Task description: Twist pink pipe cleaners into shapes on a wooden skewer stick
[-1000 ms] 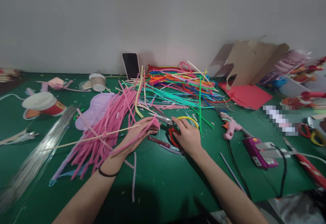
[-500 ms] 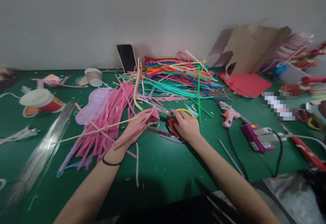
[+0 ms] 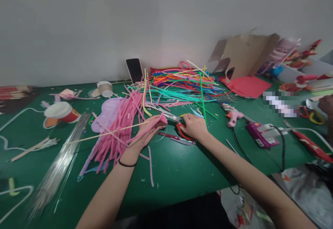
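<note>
My left hand (image 3: 148,132) is closed around a pink fuzzy pipe cleaner (image 3: 144,132); its bunched pink end shows at the fingertips, and its tail runs back over the wrist. A thin wooden stick (image 3: 104,133) reaches leftward from that hand; whether the fingers grip it is unclear. In my right hand (image 3: 194,126) are scissors (image 3: 174,117) with red and yellow handles, their metal blades pointing left toward the pink end. Below the hands lie a dark red pen-like tool (image 3: 164,135) and a thin, clear curved strand.
A heap of pink pipe cleaners (image 3: 114,142) lies left, with multicoloured ones (image 3: 179,83) behind. Left stand a paper cup (image 3: 68,115) and a bundle of wires (image 3: 59,170). Right are a pink glue gun (image 3: 235,117), a purple power strip (image 3: 262,137) and another person's hand (image 3: 326,107).
The view has shifted, showing more of the left side and the wall top. Both hands keep their holds, with the scissors still beside the pink end.
</note>
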Tool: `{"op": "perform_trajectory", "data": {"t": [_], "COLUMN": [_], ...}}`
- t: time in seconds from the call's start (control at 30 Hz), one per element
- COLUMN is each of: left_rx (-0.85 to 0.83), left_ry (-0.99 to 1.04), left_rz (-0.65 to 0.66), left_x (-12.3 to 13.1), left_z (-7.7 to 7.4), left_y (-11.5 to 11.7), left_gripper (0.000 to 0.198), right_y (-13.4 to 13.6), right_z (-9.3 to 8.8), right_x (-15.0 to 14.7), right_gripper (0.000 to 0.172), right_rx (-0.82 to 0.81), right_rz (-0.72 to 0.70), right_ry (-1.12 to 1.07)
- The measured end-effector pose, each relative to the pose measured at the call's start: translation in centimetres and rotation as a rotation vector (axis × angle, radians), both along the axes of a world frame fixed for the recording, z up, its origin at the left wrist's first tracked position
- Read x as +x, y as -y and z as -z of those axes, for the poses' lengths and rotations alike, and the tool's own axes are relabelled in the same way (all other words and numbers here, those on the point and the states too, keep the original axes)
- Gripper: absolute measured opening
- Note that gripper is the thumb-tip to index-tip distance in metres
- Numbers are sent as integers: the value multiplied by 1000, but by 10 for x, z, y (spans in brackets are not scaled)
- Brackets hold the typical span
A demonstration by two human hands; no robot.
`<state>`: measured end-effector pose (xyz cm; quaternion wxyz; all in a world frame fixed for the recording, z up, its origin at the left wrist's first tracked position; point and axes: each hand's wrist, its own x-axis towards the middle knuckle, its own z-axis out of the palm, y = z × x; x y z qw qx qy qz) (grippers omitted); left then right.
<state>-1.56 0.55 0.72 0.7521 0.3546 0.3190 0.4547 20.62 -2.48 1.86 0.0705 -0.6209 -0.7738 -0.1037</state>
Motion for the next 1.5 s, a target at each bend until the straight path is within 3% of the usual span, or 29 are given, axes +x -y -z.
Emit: {"op": "perform_trajectory", "data": {"t": [0.3,0.43,0.53,0.67,0.77,0.87,0.93,1.03,1.2,1.5], "left_rx": [-27,-28,-38,-29,-6,18,28,32,31,50], "left_ry": [-35,-41,-61,-54,-55,-54,-64,-98,-128,-169], "left_rz": [-25,-12,8,28,59,77,90,129,146,151], "left_x": [3,2,1,0,0,0,0,1,1,4], "left_z": [0,-1,-1,1,1,-2,-4,-8,-12,-9], "left_y": [-2,-1,-1,-3,-2,0,2,3,3,3], "left_gripper": [15,20,25,25,24,21,18,15,11,12], "right_y": [0,4,6,9,2,-11,-17,-17,-13,-17], "right_z": [-17,-28,-34,-44,-47,-37,-24,-8,-3,-2], "right_x": [6,9,11,3,-11,-26,-33,-37,-35,-33], "right_gripper": [37,38,42,33,28,28,34,32,33,31], "right_rx": [-90,-62,-142,-170,-91,-277,-439,-587,-672,-711], "right_rz": [-62,191,374,349,142,-89,-84,-106,-85,-25], "right_ry": [32,-24,-87,-132,-437,-1001,-1319,-1586,-1767,-1797]}}
